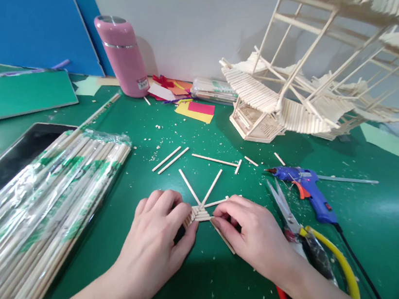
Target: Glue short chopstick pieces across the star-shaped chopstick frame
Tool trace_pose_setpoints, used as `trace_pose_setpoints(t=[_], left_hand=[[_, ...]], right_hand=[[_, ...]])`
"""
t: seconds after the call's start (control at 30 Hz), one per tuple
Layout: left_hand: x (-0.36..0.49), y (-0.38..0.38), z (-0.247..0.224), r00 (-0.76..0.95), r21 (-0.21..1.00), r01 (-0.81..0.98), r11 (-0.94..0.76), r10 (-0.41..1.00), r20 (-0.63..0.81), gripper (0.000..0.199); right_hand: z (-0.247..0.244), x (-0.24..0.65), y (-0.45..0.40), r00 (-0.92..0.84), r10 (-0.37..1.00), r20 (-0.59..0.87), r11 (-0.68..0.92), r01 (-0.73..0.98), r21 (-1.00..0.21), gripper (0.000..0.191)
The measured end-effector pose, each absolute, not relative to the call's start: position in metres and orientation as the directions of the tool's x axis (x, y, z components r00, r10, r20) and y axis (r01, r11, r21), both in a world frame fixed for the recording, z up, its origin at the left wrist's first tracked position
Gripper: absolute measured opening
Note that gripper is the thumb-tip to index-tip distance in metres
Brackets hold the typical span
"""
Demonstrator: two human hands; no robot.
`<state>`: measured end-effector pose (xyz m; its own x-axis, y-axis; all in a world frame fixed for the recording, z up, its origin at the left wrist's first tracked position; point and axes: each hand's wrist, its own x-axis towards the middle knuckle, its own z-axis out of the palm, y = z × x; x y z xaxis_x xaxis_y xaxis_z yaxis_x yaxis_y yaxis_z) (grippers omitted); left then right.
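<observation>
A small piece built of wooden sticks (201, 213) lies on the green table, with several longer sticks fanning out from it. My left hand (159, 232) is closed around its left side, thumb and fingers gripping the edge. With thumb and fingertips pinched, my right hand (248, 229) holds a thin wooden stick (223, 237) at the right side of the piece. Part of the built piece is hidden under my left fingers. Beyond my hands lie two loose sticks (170, 159) side by side, and a longer stick (215, 160) with a short one across its end.
A blue glue gun (305, 180) and scissors (299, 226) with red and yellow handles lie at right. Wrapped chopsticks (49, 198) overlap a dark tablet (10, 164) at left. Behind stand a pink flask (123, 56) and a stick-built pavilion model (283, 97); coloured paper (193, 112) lies between.
</observation>
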<state>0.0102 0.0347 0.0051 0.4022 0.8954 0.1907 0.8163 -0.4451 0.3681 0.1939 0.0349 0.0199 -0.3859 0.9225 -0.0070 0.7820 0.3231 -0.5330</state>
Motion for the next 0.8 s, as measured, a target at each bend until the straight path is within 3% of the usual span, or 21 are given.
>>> trace_pose_setpoints(t=[0.8], left_hand=[[0.0105, 0.035, 0.0056, 0.409, 0.375, 0.812, -0.447, 0.895, 0.18, 0.015]], right_hand=[[0.0205, 0.1919, 0.0331, -0.346, 0.938, -0.014, 0.282, 0.786, -0.55, 0.012]])
